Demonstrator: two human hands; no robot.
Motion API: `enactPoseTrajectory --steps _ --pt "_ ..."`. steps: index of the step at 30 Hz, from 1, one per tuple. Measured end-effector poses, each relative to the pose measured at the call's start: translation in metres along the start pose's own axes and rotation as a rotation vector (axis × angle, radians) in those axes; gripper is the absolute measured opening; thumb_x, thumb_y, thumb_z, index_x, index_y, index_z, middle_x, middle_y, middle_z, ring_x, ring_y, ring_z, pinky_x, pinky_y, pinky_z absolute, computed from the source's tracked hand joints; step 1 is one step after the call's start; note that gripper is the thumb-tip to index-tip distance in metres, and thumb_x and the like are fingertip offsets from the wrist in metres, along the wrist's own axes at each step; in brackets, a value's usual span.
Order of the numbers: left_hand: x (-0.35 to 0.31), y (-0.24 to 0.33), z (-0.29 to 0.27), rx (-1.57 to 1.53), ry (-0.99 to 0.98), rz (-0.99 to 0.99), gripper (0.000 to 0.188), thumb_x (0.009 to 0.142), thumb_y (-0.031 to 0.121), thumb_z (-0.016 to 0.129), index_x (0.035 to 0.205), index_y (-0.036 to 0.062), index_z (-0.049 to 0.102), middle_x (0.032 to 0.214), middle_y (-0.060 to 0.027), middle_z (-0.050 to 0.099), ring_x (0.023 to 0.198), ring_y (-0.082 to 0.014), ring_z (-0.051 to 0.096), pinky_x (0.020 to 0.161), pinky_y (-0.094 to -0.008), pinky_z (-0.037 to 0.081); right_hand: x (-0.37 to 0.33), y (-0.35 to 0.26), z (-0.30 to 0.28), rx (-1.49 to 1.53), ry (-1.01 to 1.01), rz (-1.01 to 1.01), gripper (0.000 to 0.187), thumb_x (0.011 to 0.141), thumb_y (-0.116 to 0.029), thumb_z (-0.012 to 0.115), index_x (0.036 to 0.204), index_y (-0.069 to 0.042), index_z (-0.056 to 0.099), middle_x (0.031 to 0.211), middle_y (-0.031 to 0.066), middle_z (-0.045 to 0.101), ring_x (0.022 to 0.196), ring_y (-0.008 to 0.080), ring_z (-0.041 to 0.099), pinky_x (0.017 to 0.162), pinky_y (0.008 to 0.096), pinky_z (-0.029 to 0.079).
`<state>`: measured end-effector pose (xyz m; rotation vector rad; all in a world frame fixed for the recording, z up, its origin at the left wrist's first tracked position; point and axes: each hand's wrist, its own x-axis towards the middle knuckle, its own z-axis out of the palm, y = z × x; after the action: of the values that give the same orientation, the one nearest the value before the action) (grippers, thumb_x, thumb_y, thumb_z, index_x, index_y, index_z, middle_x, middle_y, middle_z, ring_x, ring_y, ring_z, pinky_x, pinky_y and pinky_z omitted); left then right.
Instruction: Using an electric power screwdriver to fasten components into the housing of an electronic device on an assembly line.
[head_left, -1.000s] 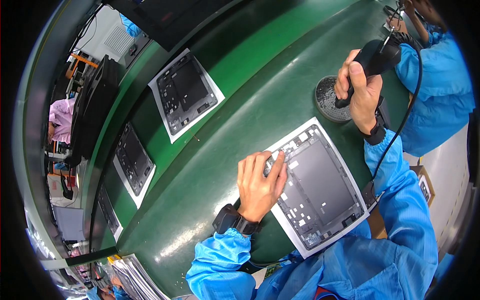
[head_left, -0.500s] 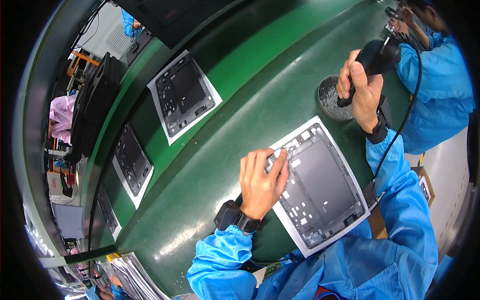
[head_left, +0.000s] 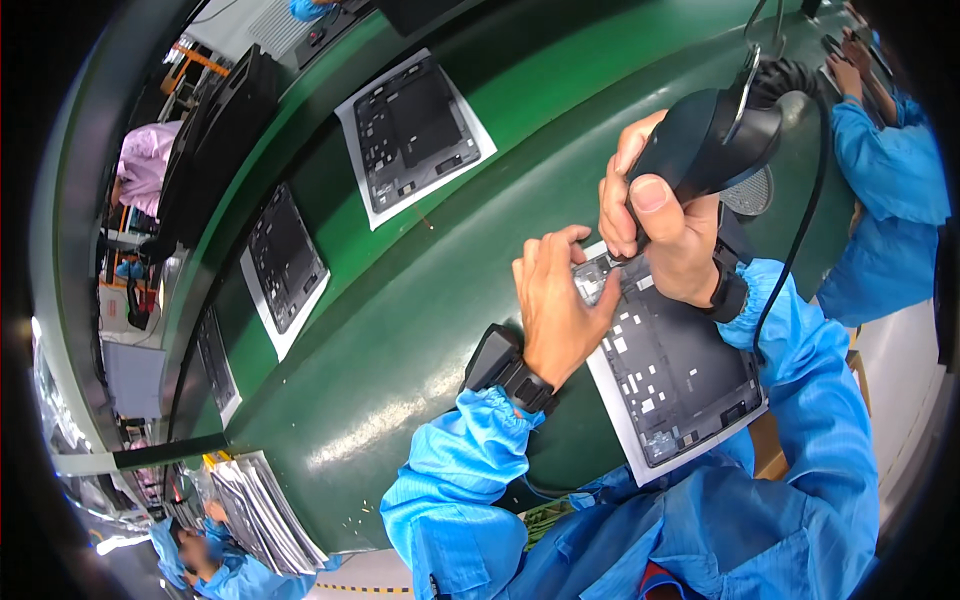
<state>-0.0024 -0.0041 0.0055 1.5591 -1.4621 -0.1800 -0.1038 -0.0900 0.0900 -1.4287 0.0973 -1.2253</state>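
Note:
A black tablet housing with small white patches lies tilted on a white sheet in front of me. My right hand is closed round a black corded electric screwdriver, whose tip reaches down to the housing's far left corner; my fingers partly hide the tip. My left hand rests at that same corner. Its fingers are stretched out and apart, with thumb and index finger on either side of the corner area. Behind the screwdriver, a round dish of small dark pieces is partly hidden.
Two more tablet housings lie on sheets along the green bench, with another farther left. A black cable hangs beside my right arm. Papers are stacked at lower left. A co-worker in blue sits at right.
My right hand has brought the screwdriver from above the dish down and left to the housing's far corner. My left hand's fingers have spread at that corner. The view has shifted.

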Motion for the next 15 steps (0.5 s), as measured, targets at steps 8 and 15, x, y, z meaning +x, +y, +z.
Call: enactPoseTrajectory --steps 8,15 --pt "0.003 0.003 0.002 0.002 0.002 0.009 0.044 0.072 0.012 0.082 0.107 0.0076 0.057 0.092 -0.0059 0.058 0.089 -0.0261 0.054 0.08 -0.0403 0.037 -0.007 0.017 0.0 -0.051 -0.025 0.05 0.035 0.101 -0.033 0.064 0.112 -0.004 0.047 0.062 0.0027 0.049 0.047 0.0088 0.044 0.042 0.0249 0.039" --pt "0.004 0.002 0.005 -0.021 0.007 0.009 0.042 0.072 0.013 0.083 0.103 0.0079 0.055 0.092 -0.0054 0.057 0.089 -0.0259 0.054 0.079 -0.0401 0.035 -0.007 0.018 0.0 -0.059 -0.044 0.039 0.036 0.101 -0.034 0.064 0.112 -0.005 0.047 0.062 0.0025 0.049 0.049 0.0087 0.044 0.043 0.0249 0.039"
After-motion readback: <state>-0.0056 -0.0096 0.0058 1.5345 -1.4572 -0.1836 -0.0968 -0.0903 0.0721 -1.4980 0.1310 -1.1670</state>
